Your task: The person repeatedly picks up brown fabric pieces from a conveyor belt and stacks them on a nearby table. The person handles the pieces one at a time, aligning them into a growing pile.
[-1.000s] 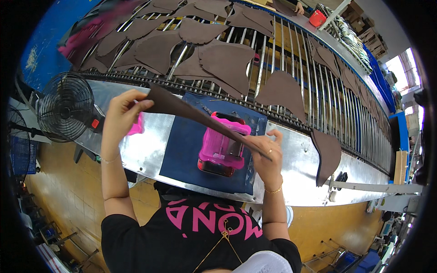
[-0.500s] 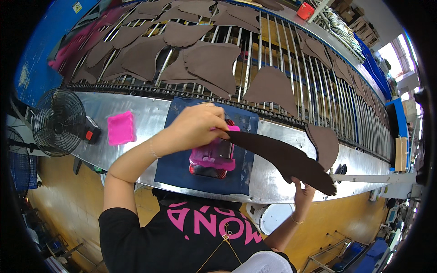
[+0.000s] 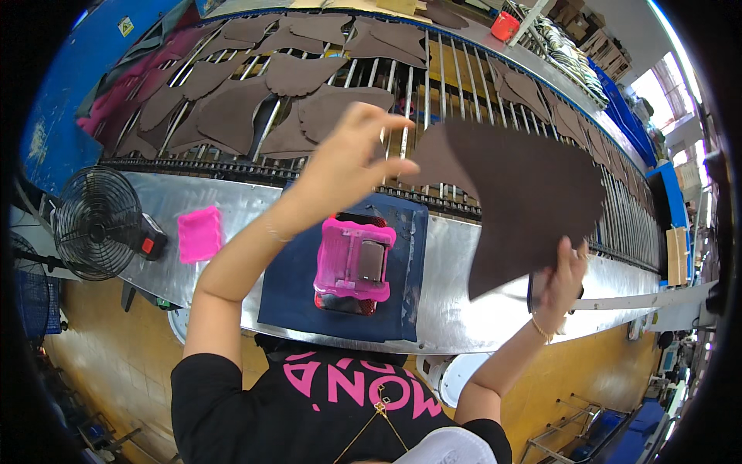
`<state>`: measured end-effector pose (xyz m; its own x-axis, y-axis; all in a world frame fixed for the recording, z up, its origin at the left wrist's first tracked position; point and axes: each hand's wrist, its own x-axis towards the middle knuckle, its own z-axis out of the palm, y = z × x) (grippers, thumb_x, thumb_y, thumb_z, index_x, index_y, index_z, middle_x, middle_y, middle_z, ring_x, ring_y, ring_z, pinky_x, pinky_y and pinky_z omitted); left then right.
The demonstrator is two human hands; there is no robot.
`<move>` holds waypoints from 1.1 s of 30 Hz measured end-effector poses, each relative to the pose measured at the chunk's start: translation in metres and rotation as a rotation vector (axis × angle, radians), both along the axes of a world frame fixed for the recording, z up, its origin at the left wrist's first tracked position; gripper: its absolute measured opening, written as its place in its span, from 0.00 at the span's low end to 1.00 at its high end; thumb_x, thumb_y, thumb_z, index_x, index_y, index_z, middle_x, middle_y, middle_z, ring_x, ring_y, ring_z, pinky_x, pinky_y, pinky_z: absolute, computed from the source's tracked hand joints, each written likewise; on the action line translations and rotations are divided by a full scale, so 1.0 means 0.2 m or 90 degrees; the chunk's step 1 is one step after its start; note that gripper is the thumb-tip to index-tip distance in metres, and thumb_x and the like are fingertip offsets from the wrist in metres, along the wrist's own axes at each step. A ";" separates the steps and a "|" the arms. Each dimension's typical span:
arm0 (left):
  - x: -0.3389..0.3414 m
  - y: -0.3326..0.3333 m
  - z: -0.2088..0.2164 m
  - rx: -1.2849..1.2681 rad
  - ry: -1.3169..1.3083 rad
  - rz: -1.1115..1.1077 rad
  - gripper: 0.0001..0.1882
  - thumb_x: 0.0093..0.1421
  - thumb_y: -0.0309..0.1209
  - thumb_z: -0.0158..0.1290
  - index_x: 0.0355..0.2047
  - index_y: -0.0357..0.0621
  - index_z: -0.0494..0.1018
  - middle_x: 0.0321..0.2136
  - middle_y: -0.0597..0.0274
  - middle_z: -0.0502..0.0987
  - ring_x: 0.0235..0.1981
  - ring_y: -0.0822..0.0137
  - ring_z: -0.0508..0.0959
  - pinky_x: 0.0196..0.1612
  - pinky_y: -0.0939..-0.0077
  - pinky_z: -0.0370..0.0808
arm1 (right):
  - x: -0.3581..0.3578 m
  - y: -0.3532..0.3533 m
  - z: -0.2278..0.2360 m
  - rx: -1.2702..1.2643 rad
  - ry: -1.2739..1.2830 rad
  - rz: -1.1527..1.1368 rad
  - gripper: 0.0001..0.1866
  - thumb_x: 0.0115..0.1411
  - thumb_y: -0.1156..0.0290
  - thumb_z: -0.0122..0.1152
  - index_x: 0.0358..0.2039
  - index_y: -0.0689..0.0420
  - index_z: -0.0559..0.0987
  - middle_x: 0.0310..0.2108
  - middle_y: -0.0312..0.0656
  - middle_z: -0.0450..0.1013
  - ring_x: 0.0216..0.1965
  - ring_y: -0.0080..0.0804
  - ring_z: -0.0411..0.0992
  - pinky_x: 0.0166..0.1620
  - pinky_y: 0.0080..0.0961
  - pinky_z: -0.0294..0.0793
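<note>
A dark brown cut sheet (image 3: 533, 201), curved with one pointed lower corner, is held up at the right of the bench. My right hand (image 3: 563, 282) grips its lower right edge, slightly blurred. My left hand (image 3: 352, 158) hovers over the rack's near edge with thumb and fingers apart, holding nothing. Behind the held sheet, another brown piece (image 3: 434, 161) lies on the rack, partly covered. Below my left hand, a pink wavy-edged tray (image 3: 332, 263) with a dark box-shaped device (image 3: 371, 261) in it rests on a red and black object on a navy mat (image 3: 290, 301).
A barred rack (image 3: 457, 85) bearing several brown pieces (image 3: 224, 120) runs along the metal bench's (image 3: 239, 209) far side. At left stand a black fan (image 3: 97, 224) and a second pink tray (image 3: 199, 234). A pale bar (image 3: 641, 299) crosses at right.
My left hand has let go of the brown sheet and moved up. My right hand has raised the sheet, turning its broad face into view. The pink tray and device are now uncovered.
</note>
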<state>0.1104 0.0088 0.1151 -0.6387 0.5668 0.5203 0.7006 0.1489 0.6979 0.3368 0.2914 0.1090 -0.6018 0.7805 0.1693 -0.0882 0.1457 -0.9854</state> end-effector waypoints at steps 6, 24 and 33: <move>-0.11 -0.41 -0.11 0.037 -0.171 0.121 0.25 0.54 0.32 0.60 0.52 0.46 0.68 0.38 0.64 0.66 0.23 0.80 0.64 0.28 0.87 0.65 | -0.61 0.16 -0.56 -0.238 0.100 0.106 0.25 0.64 0.72 0.52 0.58 0.57 0.54 0.32 0.38 0.69 0.22 0.29 0.75 0.23 0.20 0.75; -0.06 -0.69 -0.30 0.045 -0.315 0.217 0.27 0.57 0.29 0.56 0.57 0.47 0.63 0.43 0.65 0.68 0.25 0.83 0.64 0.17 0.92 0.61 | -0.48 0.36 -0.81 -0.024 -0.146 -0.099 0.16 0.65 0.63 0.50 0.48 0.58 0.70 0.38 0.44 0.73 0.32 0.31 0.76 0.33 0.24 0.75; -0.14 -0.60 -0.44 0.061 -0.338 0.115 0.28 0.60 0.30 0.54 0.60 0.46 0.60 0.42 0.65 0.67 0.22 0.84 0.63 0.17 0.92 0.60 | 0.56 0.64 -0.93 0.204 -0.756 -0.621 0.22 0.52 0.54 0.65 0.39 0.59 0.79 0.49 0.47 0.68 0.49 0.46 0.67 0.47 0.47 0.70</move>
